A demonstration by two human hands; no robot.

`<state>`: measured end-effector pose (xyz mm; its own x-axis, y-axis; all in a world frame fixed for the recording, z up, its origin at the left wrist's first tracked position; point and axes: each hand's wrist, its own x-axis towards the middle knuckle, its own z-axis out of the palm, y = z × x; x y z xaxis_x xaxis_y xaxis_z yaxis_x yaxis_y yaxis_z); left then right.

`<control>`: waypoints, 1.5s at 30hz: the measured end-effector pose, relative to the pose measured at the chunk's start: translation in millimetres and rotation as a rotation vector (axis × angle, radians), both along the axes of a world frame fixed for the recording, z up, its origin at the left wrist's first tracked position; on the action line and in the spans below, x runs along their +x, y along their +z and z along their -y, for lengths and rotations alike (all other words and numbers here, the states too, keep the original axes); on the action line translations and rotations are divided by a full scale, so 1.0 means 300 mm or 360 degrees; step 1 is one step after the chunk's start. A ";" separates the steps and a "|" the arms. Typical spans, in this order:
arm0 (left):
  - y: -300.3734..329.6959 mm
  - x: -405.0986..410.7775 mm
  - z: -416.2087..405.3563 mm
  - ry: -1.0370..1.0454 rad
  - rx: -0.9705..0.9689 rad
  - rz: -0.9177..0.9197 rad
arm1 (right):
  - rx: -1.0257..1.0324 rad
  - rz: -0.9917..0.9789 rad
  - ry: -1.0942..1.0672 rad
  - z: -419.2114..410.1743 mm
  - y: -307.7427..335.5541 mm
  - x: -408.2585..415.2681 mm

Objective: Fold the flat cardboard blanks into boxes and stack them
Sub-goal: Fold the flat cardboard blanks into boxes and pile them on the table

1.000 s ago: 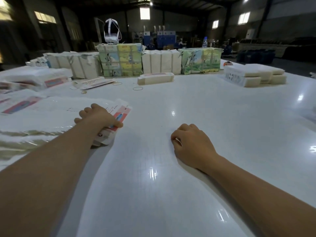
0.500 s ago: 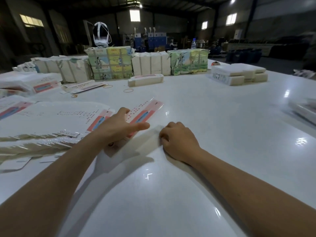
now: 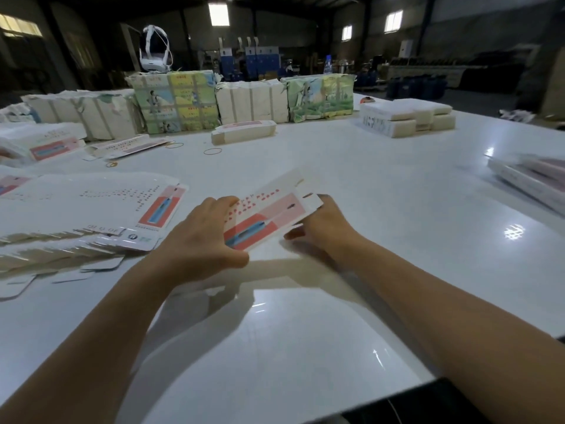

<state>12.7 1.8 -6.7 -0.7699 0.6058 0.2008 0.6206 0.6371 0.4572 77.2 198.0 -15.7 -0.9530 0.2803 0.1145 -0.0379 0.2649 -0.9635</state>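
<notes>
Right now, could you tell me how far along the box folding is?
Done: one folded box lies mid-table. In hand: the left hand and right hand hold one flat blank above the table. Left: the fanned stack of blanks.

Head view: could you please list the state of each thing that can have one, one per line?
Blank in hand: still flat, lifted and tilted above the table.
Left hand: grips the blank's near left end.
Right hand: holds the blank's right end from beneath.
Blank pile: flat, fanned out on the table's left.
Long box: folded, lying alone.
Box stack: folded, stacked at far right.
Rubber band: loose on the table.
</notes>
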 end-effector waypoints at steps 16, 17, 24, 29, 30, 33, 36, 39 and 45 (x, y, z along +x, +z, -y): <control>-0.005 0.061 -0.055 0.0084 -0.0030 -0.0953 | -0.0555 -0.0278 0.0554 -0.028 0.009 0.008; 0.001 0.066 -0.053 0.0064 -0.0010 -0.0996 | -0.0550 -0.0271 0.0561 -0.030 0.012 0.009; 0.040 0.103 -0.048 -0.0046 0.0079 -0.1018 | -0.0558 -0.0233 0.0559 -0.044 0.043 0.020; 0.038 0.101 -0.041 -0.0069 0.0018 -0.1049 | -0.0589 -0.0141 0.0639 -0.055 0.049 0.029; 0.035 0.101 -0.039 -0.0080 0.0015 -0.1034 | -0.0602 -0.0103 0.0670 -0.056 0.052 0.032; 0.030 0.102 -0.039 -0.0110 -0.0002 -0.1007 | -0.0575 -0.0022 0.0700 -0.061 0.055 0.032; 0.035 0.099 -0.041 -0.0102 -0.0016 -0.1031 | -0.0485 -0.0009 0.0632 -0.065 0.057 0.030; 0.040 0.104 -0.044 -0.0094 -0.0011 -0.1034 | -0.0369 -0.0047 0.0500 -0.066 0.063 0.028; 0.051 0.120 -0.054 -0.0083 0.0001 -0.1097 | -0.0202 -0.0140 0.0338 -0.061 0.070 0.031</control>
